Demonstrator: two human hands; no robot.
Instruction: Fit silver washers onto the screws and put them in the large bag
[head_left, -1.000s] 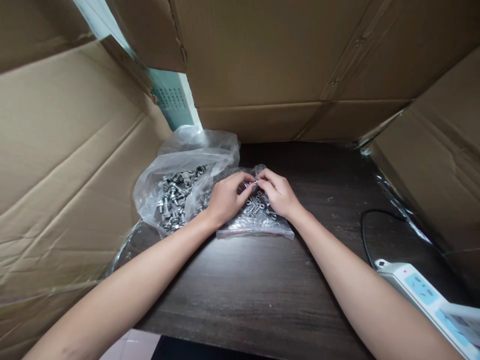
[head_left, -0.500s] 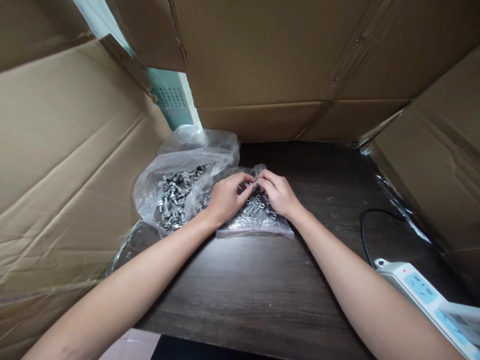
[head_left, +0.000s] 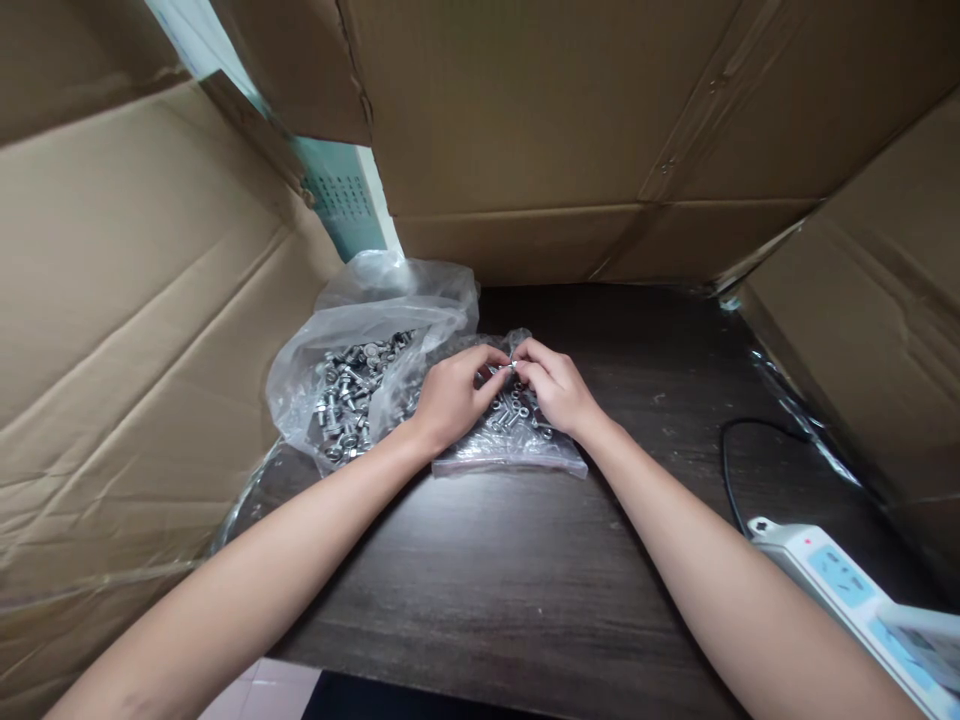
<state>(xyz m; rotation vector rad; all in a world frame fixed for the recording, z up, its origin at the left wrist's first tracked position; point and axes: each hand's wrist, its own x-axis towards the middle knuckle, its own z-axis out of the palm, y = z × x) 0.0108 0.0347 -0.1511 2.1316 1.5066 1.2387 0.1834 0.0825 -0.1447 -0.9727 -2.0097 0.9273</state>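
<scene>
A small silvery metal piece [head_left: 513, 366] is pinched between the thumb and fingertips of the left hand [head_left: 459, 395] and those of the right hand [head_left: 559, 388], which are brought almost together; its exact shape is too small to be told. It is held just above a flat, clear plastic zip bag [head_left: 510, 466], on which small, shiny metal screws and rings [head_left: 513, 412] are scattered. To the left, a large, translucent white plastic bag [head_left: 292, 392] is filled with loose silvery metal bolts [head_left: 347, 395]. Both bags are carried by a dark brown, wood-grained table [head_left: 480, 590], enclosed by brown cardboard panels [head_left: 525, 110]. A white power strip with pale blue sockets [head_left: 847, 585] is placed beside the right forearm.
</scene>
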